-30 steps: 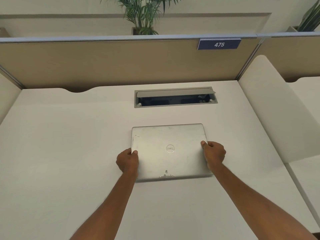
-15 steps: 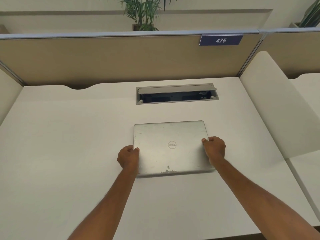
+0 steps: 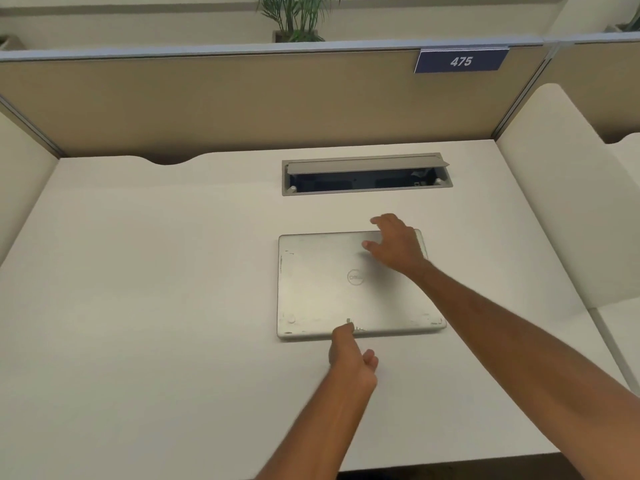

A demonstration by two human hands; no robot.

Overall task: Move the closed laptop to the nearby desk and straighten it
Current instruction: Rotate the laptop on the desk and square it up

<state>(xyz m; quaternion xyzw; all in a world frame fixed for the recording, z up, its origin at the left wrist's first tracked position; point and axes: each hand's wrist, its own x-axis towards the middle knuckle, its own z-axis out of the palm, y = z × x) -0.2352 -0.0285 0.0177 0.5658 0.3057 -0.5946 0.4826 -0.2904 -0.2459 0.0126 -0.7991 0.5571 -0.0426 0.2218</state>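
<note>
Closed laptop [image 3: 332, 289] flat on counter [image 3: 156, 271]. Left hand [image 3: 351, 358] touching near edge, right hand [image 3: 398, 244] over far corner; both grips released.

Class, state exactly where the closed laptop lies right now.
In the head view the laptop lies flat on the white desk, near its middle, just in front of the open cable tray.

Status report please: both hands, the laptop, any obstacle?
Left hand at laptop near edge, open. Right hand open over far right corner. Laptop closed, flat on desk, roughly square. Nothing in the way.
</note>
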